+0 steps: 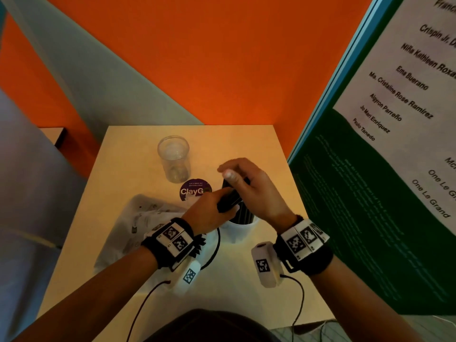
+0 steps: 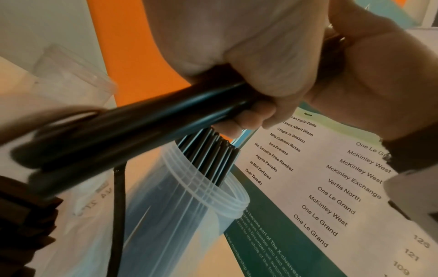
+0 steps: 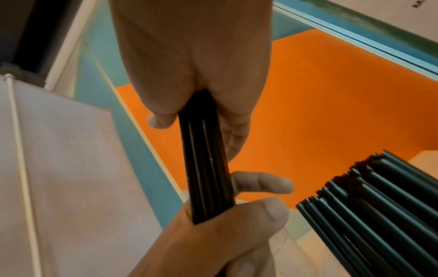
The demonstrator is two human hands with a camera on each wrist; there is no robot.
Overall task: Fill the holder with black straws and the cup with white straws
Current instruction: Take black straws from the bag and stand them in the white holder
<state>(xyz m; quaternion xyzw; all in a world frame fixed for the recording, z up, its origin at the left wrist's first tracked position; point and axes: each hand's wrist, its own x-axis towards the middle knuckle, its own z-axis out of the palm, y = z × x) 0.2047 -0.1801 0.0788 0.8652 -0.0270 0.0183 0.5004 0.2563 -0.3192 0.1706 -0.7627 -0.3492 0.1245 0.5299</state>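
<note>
both hands on one small bundle of black straws (image 1: pixel 229 197); left hand (image 1: pixel 209 211) clenched round its lower end, right hand (image 1: pixel 249 183) pinching the upper end, just above the holder (image 1: pixel 243 227), which sits near table centre; a sheaf of black straws (image 2: pixel 211 155) already stands inside it; my read: square the ends, tip the bundle upright, feed it into the free side of the mouth, loosen the grip late so none splay; count, left to right: one plastic bag (image 1: pixel 138 225) at nine o'clock, one clear cup (image 1: pixel 174 157) at eleven o'clock, empty, one holder; bundle looks like four or five straws; no white straws in plain sight.
</note>
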